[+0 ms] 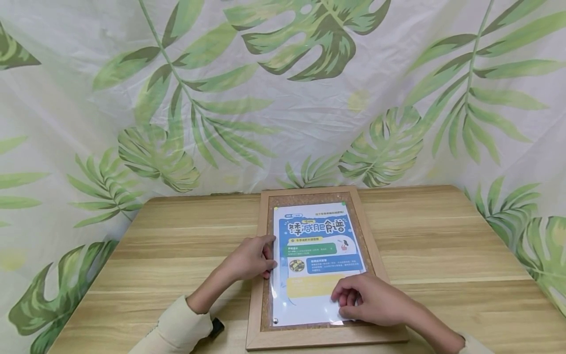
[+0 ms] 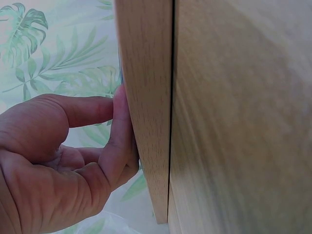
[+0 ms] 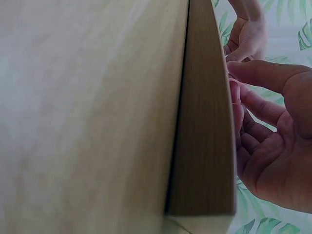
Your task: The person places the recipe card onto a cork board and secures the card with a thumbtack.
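Note:
A printed poster [image 1: 318, 255] with blue, green and yellow panels lies on a wood-framed cork board [image 1: 309, 198]. A clear glossy sheet appears to cover it. My left hand [image 1: 252, 258] touches the sheet's left edge with bent fingers, thumb and index tips apart. Over the lower right part of the poster, my right hand [image 1: 371, 298] rests its curled fingertips. Any small thing under those fingertips is hidden. A yellow pin [image 1: 276, 208], a green pin [image 1: 343, 203] and a silver pin [image 1: 276, 321] mark three of the poster's corners.
The board lies on a wood-grain table [image 1: 442, 255], its top end near the table's back edge. A leaf-print curtain [image 1: 309, 113] hangs behind. Beside my left sleeve lies a small black object [image 1: 216, 328], partly hidden.

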Motion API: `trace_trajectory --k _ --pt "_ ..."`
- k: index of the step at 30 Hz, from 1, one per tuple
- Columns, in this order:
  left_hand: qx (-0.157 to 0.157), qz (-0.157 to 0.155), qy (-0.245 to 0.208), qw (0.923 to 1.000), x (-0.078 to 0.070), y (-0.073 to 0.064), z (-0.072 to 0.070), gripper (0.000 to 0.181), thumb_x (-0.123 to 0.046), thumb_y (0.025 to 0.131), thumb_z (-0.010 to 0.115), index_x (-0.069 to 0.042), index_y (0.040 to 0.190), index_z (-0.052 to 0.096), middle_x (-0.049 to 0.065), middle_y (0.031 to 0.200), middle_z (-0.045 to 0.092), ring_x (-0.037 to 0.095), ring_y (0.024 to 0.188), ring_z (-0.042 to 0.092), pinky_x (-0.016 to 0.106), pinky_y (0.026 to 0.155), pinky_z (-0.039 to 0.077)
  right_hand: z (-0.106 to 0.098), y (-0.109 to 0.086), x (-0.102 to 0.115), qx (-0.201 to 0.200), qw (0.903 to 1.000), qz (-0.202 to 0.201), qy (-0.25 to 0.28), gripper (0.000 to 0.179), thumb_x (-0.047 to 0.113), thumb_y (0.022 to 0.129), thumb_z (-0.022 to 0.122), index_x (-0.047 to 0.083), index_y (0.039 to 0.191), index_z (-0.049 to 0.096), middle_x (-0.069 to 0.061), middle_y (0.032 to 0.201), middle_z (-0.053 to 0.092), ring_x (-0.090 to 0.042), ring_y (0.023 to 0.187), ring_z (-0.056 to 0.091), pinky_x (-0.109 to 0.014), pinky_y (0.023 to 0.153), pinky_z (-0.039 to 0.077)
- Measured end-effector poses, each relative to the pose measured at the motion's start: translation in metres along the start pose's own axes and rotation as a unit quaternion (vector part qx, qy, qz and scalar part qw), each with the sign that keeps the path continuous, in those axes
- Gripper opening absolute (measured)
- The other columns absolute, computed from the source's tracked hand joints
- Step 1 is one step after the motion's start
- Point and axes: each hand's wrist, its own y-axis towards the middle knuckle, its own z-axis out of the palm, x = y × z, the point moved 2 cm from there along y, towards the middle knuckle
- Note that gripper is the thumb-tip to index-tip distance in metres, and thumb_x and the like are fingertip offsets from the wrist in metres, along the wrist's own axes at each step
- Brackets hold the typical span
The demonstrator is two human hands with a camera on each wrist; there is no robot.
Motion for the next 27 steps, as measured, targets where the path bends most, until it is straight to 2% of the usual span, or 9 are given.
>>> trace_trajectory --k 7,27 --pt "0.0 -0.004 0.0 1.0 0.0 0.001 0.0 0.069 0.002 0.093 0.077 0.011 0.154 0.047 0.006 0.081 0.066 0.014 0.059 0.068 0.023 0.052 0.045 -0.004 -0.005 -0.006 0.0 1.0 0.008 0.005 0.01 0.018 0.095 0.08 0.017 0.104 0.076 0.012 0.083 0.065 0.001 0.075 0.059 -0.02 0.067 0.053" --pt "0.002 -0.008 -0.001 1.0 0.002 0.002 0.001 0.069 0.002 0.093 0.078 0.01 0.155 0.048 0.005 0.081 0.065 0.014 0.059 0.067 0.024 0.053 0.047 -0.018 -0.024 -0.021 -0.012 0.9999 -0.011 0.002 0.009 0.016 0.098 0.078 0.016 0.107 0.076 0.013 0.086 0.066 0.003 0.076 0.06 -0.02 0.065 0.055"
